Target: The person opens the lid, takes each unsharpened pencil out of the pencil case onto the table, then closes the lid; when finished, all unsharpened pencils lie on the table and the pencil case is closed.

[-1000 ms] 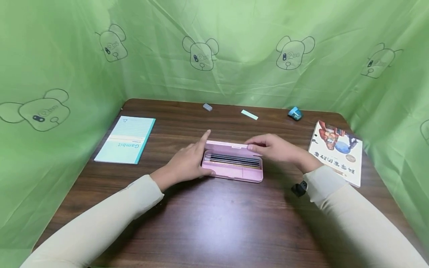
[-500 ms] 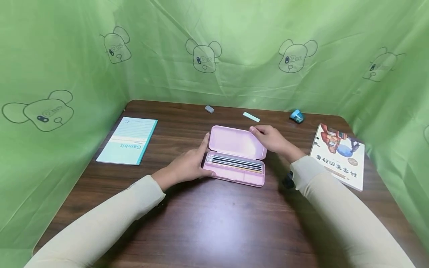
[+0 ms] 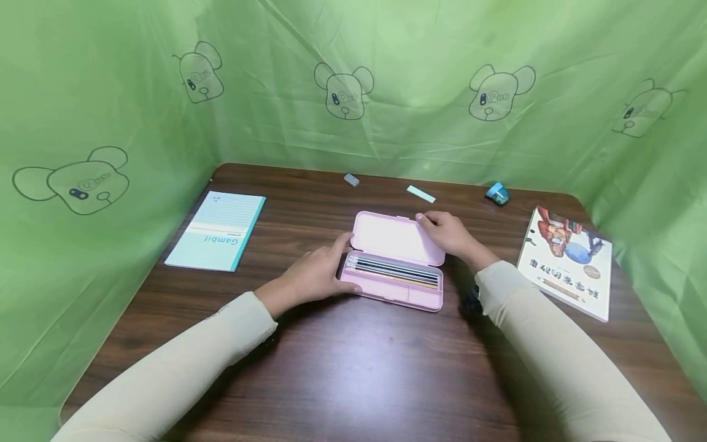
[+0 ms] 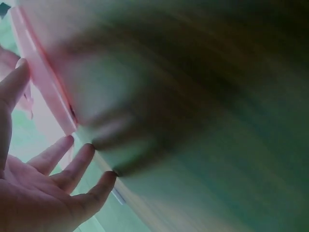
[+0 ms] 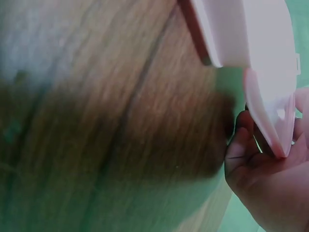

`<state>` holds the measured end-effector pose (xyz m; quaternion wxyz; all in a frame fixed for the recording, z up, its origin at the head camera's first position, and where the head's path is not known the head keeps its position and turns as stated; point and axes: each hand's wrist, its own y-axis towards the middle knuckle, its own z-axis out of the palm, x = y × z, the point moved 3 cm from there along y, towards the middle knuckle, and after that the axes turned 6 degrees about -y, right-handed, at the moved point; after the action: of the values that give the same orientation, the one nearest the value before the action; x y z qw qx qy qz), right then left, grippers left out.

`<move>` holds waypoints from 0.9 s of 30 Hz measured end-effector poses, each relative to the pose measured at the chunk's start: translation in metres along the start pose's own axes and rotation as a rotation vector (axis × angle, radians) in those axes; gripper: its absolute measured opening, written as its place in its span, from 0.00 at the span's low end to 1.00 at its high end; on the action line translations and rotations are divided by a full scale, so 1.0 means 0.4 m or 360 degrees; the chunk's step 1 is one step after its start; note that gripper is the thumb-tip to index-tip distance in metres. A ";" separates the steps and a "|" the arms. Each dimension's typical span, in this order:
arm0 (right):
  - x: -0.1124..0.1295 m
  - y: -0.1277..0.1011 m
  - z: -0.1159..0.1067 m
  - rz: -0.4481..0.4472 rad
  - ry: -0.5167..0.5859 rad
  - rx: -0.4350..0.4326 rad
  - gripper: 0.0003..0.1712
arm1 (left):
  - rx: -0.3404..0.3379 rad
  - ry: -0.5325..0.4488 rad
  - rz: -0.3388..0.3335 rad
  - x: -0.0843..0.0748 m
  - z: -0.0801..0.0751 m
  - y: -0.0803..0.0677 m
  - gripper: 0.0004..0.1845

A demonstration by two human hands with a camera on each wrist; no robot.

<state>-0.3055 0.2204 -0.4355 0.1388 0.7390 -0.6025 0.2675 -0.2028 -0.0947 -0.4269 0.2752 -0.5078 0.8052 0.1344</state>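
Pink pencil case point(image 3: 394, 261), smooth moulded plastic with rounded corners, lies open near the middle of the dark wood-grain table point(image 3: 353, 368), its lid point(image 3: 399, 238) tipped back toward the far edge and a row of slim pencils point(image 3: 393, 272) in the tray. Left hand point(image 3: 312, 274) rests against the case's left end, fingers relaxed and slightly spread. Right hand point(image 3: 450, 233) pinches the lid's far right corner between thumb and curled fingers.

Along the far edge lie a small grey eraser point(image 3: 351, 180), a pale green strip point(image 3: 421, 194) and a blue sharpener point(image 3: 498, 193). A thin teal notebook point(image 3: 218, 230) sits by the left edge, a glossy picture book point(image 3: 571, 261) by the right. Broad bare wood spreads from the case to the near edge.
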 end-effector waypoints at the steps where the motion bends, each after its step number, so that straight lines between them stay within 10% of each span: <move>1: 0.001 -0.003 -0.002 0.0003 0.0011 -0.0001 0.35 | -0.0001 -0.0002 -0.0004 0.000 0.000 0.000 0.63; 15: 0.083 -0.168 -0.053 -0.0269 -0.0109 -0.0463 0.23 | 0.0144 -0.0038 0.0054 -0.006 -0.027 0.023 0.47; 27: 0.153 -0.242 0.049 -0.0619 -0.0425 0.0235 0.19 | 0.0242 0.0037 0.0009 -0.044 -0.035 0.023 0.37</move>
<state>-0.1998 0.1829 -0.4059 0.0524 0.8780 -0.4409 0.1790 -0.2095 -0.0843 -0.4057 0.3031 -0.4846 0.8177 0.0678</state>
